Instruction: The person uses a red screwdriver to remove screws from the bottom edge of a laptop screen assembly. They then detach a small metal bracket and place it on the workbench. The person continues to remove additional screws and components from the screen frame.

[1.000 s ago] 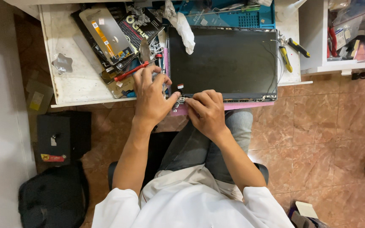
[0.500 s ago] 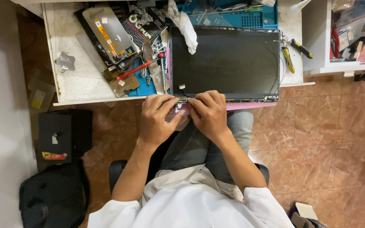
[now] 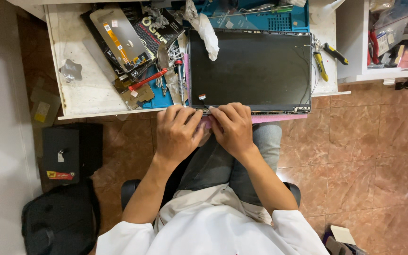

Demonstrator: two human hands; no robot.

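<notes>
Head view, looking down: the left hand (image 3: pixel 178 134) and right hand (image 3: pixel 233 127) meet side by side at the near edge of a dark laptop screen panel (image 3: pixel 251 68), fingertips pinched narrowly on its lower left corner; what lies between them cannot be told. The panel lies flat on the white table (image 3: pixel 79 92), stretching away from the grip. Left of the grip lies a red-handled screwdriver (image 3: pixel 148 79); beyond it, crumpled white tissue (image 3: pixel 208 33); far right, yellow-handled pliers (image 3: pixel 320 66).
</notes>
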